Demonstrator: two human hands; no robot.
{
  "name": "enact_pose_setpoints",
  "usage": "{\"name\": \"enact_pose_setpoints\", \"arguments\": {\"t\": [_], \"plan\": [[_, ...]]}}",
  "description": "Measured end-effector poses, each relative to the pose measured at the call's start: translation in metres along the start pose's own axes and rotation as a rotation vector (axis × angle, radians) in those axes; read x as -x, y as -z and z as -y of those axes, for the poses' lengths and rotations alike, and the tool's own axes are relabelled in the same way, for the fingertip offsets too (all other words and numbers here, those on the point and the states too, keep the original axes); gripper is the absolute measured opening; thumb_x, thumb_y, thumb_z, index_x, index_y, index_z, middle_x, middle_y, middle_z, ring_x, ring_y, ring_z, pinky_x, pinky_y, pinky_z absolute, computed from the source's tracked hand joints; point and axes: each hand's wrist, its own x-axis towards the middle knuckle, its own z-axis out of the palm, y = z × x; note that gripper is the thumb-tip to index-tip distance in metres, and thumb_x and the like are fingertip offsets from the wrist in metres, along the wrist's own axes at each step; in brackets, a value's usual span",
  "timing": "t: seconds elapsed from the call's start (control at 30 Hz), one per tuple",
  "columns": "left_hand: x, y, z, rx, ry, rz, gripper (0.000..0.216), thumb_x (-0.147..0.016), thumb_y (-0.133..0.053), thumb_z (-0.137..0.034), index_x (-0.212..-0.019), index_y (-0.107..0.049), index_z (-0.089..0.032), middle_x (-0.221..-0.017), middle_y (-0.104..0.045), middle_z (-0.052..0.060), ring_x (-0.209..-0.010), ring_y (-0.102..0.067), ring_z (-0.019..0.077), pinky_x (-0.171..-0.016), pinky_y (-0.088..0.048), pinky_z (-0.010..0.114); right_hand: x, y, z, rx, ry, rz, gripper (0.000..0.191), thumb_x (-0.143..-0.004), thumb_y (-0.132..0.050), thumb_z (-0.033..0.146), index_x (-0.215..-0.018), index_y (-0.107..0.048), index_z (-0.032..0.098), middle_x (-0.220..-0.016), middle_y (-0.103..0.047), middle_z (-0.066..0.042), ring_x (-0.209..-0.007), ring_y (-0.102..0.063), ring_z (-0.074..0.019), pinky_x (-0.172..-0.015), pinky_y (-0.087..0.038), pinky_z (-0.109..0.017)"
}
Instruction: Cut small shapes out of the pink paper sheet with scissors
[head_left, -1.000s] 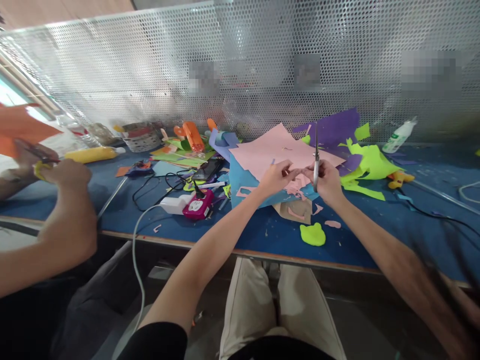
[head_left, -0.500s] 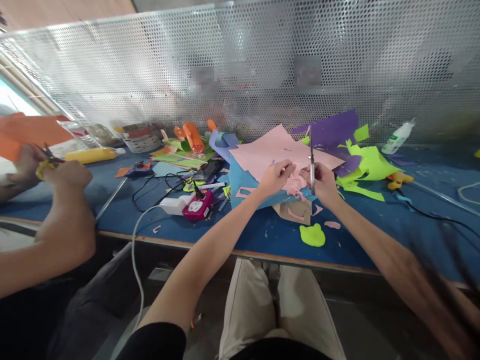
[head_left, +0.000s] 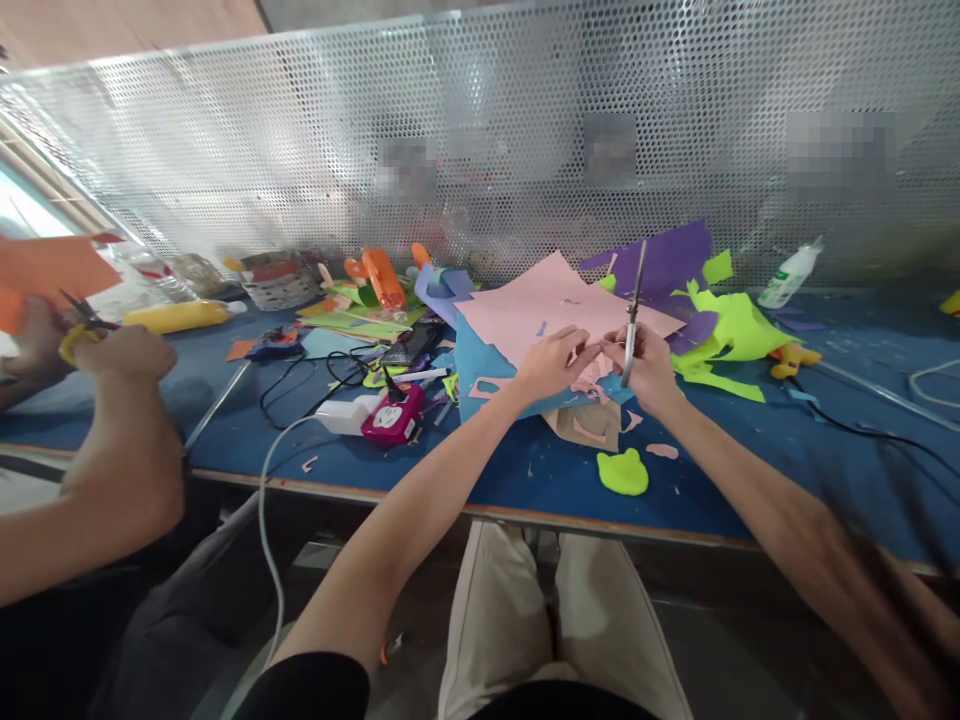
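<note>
Grip of the right hand (head_left: 649, 365) was closed on the scissors (head_left: 634, 300), blades upright over the near edge of the pink sheet (head_left: 540, 300). The left hand (head_left: 551, 360) pinched a small pink scrap (head_left: 589, 368) just beside them. Fingertips that near the blades risked a nick, or the scrap might slip. Well left of the pink sheet, on the counter (head_left: 750, 470), stood a basket (head_left: 281, 288), perhaps holding packets.

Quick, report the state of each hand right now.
Left hand: closed, pinching a pink paper scrap.
Right hand: closed around the scissors, blades pointing up.
</note>
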Motion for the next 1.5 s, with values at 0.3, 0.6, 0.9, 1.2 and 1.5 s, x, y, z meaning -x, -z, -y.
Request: {"name": "enact_pose_setpoints", "arguments": {"t": [0.3, 0.6, 0.9, 1.2, 1.5], "plan": [[0.002, -0.006, 0.002, 0.199, 0.112, 0.134, 0.047, -0.108, -0.032, -0.058, -0.091, -0.055, -0.022, -0.078, -0.066, 0.007, -0.073, -0.062, 0.0218, -0.072, -0.047, 0.035, 0.001, -0.002, 0.001, -0.019, -0.045, -0.026, 0.041, -0.069, -0.088, 0.042, -0.085, -0.054, 0.025, -0.083, -0.07, 0.002, -0.048, -0.048, -0.0091, -0.043, -0.036, -0.027], [0.0, -0.003, 0.008, 0.105, 0.065, 0.162, 0.046, -0.109, -0.031, -0.054, -0.091, -0.058, -0.022, -0.08, -0.064, 0.008, -0.075, -0.061, 0.0235, -0.076, -0.048, 0.037, 0.002, -0.003, 0.005, -0.027, -0.023, -0.002, 0.038, -0.07, -0.09, 0.039, -0.082, -0.056, 0.025, -0.069, -0.063, 0.005, -0.048, -0.047, -0.0109, -0.041, -0.034, -0.026], [0.002, -0.006, 0.0, 0.432, 0.124, 0.126, 0.041, -0.105, -0.045, -0.06, -0.103, -0.055, -0.021, -0.086, -0.07, 0.004, -0.068, -0.062, 0.0149, -0.069, -0.051, 0.031, 0.001, -0.001, 0.006, -0.04, -0.016, -0.036, 0.042, -0.071, -0.087, 0.044, -0.085, -0.052, 0.026, -0.086, -0.072, 0.001, -0.049, -0.048, -0.0094, -0.043, -0.036, -0.027], [0.0, -0.01, -0.001, 0.392, 0.115, -0.041, 0.044, -0.105, -0.047, -0.058, -0.097, -0.063, -0.018, -0.08, -0.066, 0.002, -0.07, -0.058, 0.0124, -0.067, -0.045, 0.027, 0.003, -0.003, 0.009, -0.051, 0.006, -0.027, 0.042, -0.071, -0.088, 0.043, -0.08, -0.052, 0.025, -0.085, -0.07, 0.002, -0.049, -0.048, -0.0087, -0.046, -0.038, -0.027], [0.0, 0.0, -0.004, 0.156, 0.127, -0.042, 0.04, -0.102, -0.053, -0.055, -0.093, -0.068, -0.019, -0.072, -0.065, 0.001, -0.065, -0.056, 0.0135, -0.063, -0.04, 0.027, -0.003, 0.007, 0.01, -0.005, 0.032, -0.006, 0.041, -0.068, -0.09, 0.043, -0.08, -0.056, 0.024, -0.086, -0.074, 0.0, -0.05, -0.046, -0.009, -0.045, -0.034, -0.027]]}}
